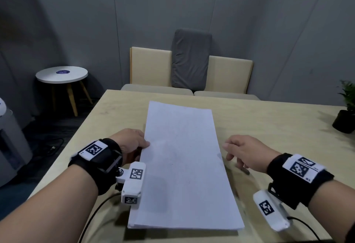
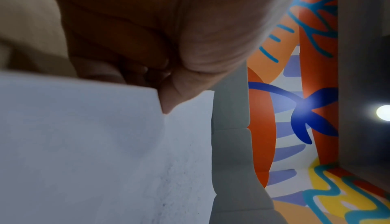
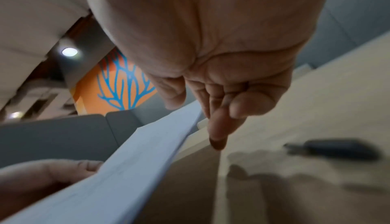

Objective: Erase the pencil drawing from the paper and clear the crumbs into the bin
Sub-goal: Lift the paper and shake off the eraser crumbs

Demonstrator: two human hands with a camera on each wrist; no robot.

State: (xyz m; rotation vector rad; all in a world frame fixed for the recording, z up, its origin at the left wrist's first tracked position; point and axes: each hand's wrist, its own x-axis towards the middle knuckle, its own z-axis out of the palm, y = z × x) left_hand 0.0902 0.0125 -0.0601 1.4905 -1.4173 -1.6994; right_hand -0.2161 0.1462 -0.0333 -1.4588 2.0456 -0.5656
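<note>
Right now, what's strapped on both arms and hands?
Both forearms are bare, with no sleeves. Each wrist wears a black strap topped by a white tag with a black square code. A white camera block, also code-marked, hangs below each wrist, trailing a thin black cable.

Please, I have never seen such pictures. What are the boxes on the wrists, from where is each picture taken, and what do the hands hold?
No machine here: a person works with bare hands. The big picture comes from a camera on the head. The white boxes on black wrist straps are small cameras; they give the two close pictures, looking along each hand. On the wooden table lies white paper, raised on its left side. The left hand pinches its left edge, thumb on top. The right hand holds nothing, fingers relaxed beside the paper. A blurred dark object lies near it; I cannot tell what. A potted plant stands far right.
</note>
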